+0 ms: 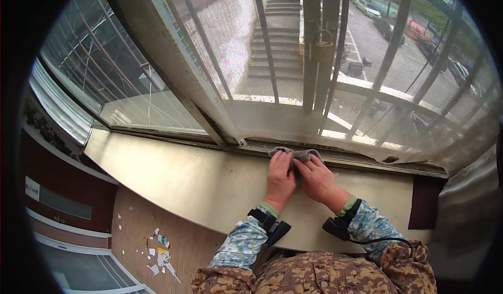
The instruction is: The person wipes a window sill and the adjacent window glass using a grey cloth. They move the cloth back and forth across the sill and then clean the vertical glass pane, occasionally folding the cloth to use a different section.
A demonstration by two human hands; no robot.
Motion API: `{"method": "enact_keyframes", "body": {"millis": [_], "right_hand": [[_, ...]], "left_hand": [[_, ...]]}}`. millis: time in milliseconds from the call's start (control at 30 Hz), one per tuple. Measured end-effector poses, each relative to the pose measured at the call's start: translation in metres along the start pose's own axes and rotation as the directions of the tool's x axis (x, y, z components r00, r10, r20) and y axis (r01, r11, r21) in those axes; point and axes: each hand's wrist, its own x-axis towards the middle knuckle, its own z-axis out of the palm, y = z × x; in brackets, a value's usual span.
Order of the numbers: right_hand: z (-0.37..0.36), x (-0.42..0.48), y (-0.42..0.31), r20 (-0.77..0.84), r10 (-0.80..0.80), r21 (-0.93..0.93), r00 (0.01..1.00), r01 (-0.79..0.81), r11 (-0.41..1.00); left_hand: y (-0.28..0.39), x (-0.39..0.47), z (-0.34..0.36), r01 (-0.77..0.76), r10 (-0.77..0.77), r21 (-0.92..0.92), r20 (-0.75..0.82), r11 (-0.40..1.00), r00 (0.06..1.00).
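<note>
A grey cloth [308, 154] lies bunched against the lower track of the sliding window [353, 161]. My left hand [279, 178] presses its left part, fingers pointing away from me. Just beside it, my right hand [320, 180] grips the cloth's right part, with the fingertips partly sunk in its folds. Both hands are above the far edge of the pale window sill [188, 172]. Part of the track beneath the cloth is hidden.
A torn insect screen [275, 117] hangs over metal bars behind the track. On the left stands a glass pane [157, 109]. A curtain [467, 211] hangs at the right end. Paper scraps [161, 256] litter the floor below, near a dark red door [67, 192].
</note>
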Motion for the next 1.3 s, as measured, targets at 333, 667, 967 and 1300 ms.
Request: {"method": "enact_keyframes", "body": {"millis": [333,667,967,1300], "right_hand": [[-0.059,-0.087,0.071,-0.117,0.102,0.021,0.988,-0.1,0.995],[-0.125,-0.152,0.092,-0.39,0.2,0.063,0.899,-0.191,0.98],[-0.149,-0.158,0.067,-0.349,0.377,0.157,0.858,-0.343,0.926],[-0.083,-0.147,0.068,-0.111,0.15,0.066,0.982,-0.143,0.988]], "left_hand": [[0.08,-0.01,0.086,-0.086,0.112,-0.178,0.142,0.98,0.984],[0.136,-0.011,0.091,-0.07,0.168,-0.394,0.221,0.917,0.961],[0.155,-0.011,0.024,-0.184,0.208,-0.18,0.13,0.966,0.969],[0.099,-0.037,0.041,-0.157,0.205,-0.164,0.336,0.974,0.919]]}}
